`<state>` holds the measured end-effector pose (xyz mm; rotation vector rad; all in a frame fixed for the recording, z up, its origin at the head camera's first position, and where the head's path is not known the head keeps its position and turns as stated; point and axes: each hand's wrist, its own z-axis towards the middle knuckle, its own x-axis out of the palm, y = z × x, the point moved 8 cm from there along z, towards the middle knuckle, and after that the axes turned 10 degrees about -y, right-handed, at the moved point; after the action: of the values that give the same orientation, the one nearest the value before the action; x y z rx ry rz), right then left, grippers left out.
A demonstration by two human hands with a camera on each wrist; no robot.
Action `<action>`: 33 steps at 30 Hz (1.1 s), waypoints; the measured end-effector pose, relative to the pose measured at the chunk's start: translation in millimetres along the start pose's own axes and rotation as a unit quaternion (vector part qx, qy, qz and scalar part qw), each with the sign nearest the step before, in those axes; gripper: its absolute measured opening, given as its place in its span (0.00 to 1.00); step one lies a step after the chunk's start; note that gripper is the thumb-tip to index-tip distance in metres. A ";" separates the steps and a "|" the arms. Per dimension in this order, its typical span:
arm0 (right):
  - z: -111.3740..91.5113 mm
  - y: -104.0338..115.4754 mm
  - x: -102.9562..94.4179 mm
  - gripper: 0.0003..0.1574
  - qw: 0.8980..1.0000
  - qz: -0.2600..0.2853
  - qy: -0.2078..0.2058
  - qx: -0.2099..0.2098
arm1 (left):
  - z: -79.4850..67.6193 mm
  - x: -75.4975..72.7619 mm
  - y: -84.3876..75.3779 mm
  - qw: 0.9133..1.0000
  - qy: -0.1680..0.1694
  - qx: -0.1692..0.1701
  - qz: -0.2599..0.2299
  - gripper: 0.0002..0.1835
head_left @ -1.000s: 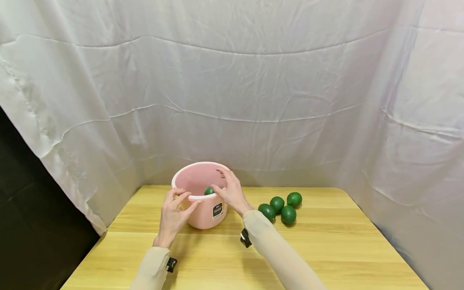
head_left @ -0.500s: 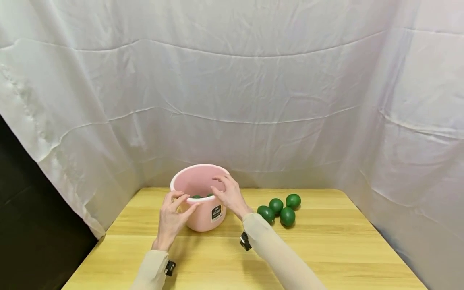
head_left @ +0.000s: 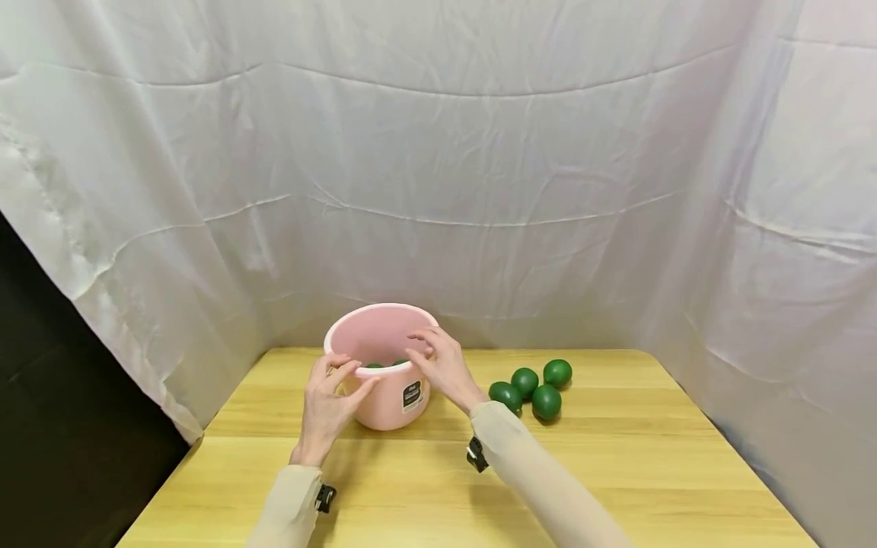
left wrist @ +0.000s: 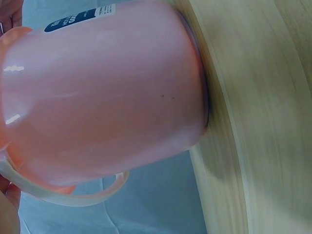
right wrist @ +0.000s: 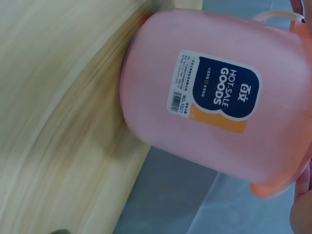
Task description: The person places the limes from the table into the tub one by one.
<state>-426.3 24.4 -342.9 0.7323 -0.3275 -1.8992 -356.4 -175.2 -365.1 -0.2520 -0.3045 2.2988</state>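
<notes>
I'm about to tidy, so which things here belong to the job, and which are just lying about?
Likely part of the job:
pink bucket
green fruits inside
four loose green fruits
left hand
right hand

Apparently incidental:
white cloth backdrop
black wrist devices

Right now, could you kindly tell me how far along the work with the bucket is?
Apparently done: at least two fruits show inside the bucket. In hand: the left hand holds the rim; the right hand is at its other side, no fruit visible in it. Probably left: four green fruits on the table.
</notes>
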 end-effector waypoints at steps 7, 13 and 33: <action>-4.3 -4.5 -16.3 0.16 1.000 0.016 -0.007 -0.009 | 0.5 1.5 1.3 1.000 0.000 -0.007 -0.003 0.20; -9.2 -23.2 -32.6 0.15 1.000 0.003 -0.018 -0.003 | 0.7 3.3 2.4 1.000 0.015 -0.019 0.001 0.19; -35.6 -80.4 -74.4 0.08 0.988 -0.096 0.108 0.060 | -2.3 -0.4 3.0 1.000 0.009 -0.021 0.004 0.20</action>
<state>-441.5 129.4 -387.7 1.0753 -0.2430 -1.9683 -357.6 -177.2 -368.1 -0.2939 -0.3430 2.2986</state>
